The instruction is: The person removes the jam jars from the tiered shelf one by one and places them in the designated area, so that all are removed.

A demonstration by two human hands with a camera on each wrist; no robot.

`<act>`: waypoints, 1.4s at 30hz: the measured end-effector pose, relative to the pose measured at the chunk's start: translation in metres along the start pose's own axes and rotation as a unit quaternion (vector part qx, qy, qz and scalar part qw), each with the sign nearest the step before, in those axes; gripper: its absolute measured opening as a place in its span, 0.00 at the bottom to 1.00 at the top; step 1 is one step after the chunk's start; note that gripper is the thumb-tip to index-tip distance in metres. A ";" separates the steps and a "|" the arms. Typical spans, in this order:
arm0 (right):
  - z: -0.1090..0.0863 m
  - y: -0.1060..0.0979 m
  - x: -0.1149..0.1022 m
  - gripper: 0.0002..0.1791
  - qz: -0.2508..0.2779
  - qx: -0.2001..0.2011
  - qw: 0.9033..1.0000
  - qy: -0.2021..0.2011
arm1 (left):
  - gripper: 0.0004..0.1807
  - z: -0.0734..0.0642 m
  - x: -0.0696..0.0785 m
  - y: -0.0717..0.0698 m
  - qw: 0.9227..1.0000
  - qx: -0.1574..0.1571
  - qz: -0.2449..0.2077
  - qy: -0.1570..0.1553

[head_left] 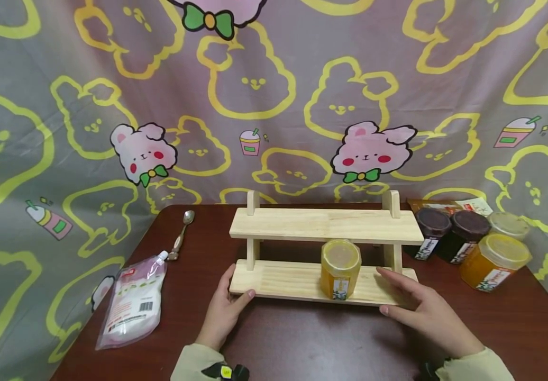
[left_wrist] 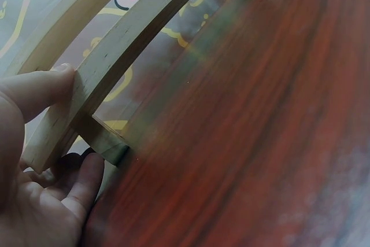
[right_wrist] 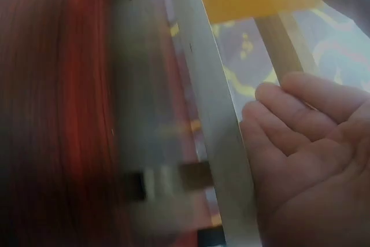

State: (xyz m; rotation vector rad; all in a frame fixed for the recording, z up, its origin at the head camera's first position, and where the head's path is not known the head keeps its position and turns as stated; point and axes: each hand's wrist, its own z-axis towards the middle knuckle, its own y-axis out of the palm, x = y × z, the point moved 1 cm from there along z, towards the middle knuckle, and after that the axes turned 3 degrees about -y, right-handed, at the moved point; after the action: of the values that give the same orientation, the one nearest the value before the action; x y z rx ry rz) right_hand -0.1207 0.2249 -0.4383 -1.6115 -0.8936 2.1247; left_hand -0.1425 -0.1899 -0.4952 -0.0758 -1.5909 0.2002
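A two-tier wooden shelf rack of pale wood stands on the table. My left hand grips the left end of its lower board, and in the left wrist view the thumb and curled fingers lie on opposite sides of the wood. On the lower board, right of middle, a jar of orange-yellow contents with a pale lid stands upright. Just right of that jar, my right hand is by the board's right end with fingers extended and thumb apart. The right wrist view shows its palm beside the board, holding nothing.
Right of the rack stand two dark jars and an orange jar, with another pale-lidded jar and a brown packet behind. At left lie a spout pouch and a spoon. A patterned curtain hangs behind the table.
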 end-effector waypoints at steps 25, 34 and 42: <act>0.025 0.043 -0.035 0.56 0.089 0.008 0.996 0.028 | 0.49 -0.001 0.000 0.001 1.000 0.002 0.001 0.011; 0.037 0.064 -0.041 0.55 0.112 0.050 0.992 0.034 | 0.49 -0.002 0.001 0.001 1.000 0.001 -0.001 0.008; 0.045 0.083 -0.054 0.57 0.173 0.138 0.973 0.070 | 0.49 -0.001 0.002 0.001 1.000 -0.001 -0.003 0.005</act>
State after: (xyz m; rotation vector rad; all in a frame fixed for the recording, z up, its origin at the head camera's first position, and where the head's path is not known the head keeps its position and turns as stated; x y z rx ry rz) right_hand -0.1375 0.1177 -0.4451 -1.8401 -0.2686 2.1981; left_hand -0.1412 -0.1886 -0.4934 -0.0719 -1.5820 0.1932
